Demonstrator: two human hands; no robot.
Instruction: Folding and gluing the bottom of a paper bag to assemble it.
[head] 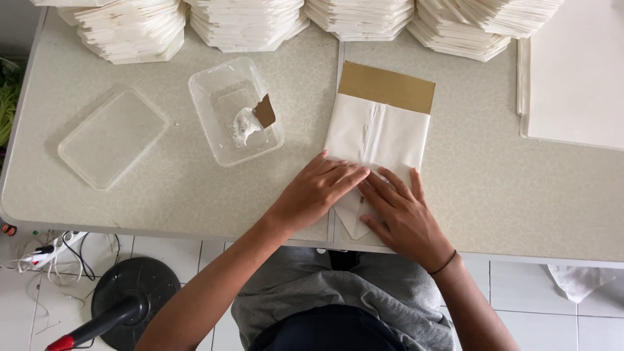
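Lying flat near the front edge of the speckled table (507, 195), a folded white paper bag (377, 140) serves as the landmark. Far to its left sits a clear plastic lid (112, 138), upturned. Between that lid and the bag stands a clear plastic tub (235, 110) holding a smear of white paste (244, 125) and a small brown card scrap (264, 111). Behind the bag, along the far edge, rise stacks of folded white paper (247, 23). A brown strip (387, 87) forms the bag's far end. To the bag's right lies a pile of large white sheets (575, 71). Nothing stands between the hands and the bag.

The left hand (318, 192) lies palm down on the bag's near left corner, fingers straight and close together, pressing flat and gripping nothing. The right hand (403, 211) lies just beside it on the near right part, fingers slightly spread, flat on the paper; a dark band circles its wrist. The fingertips of both hands nearly meet over a pointed fold (351, 218) at the bag's near end, which reaches the table's front edge.
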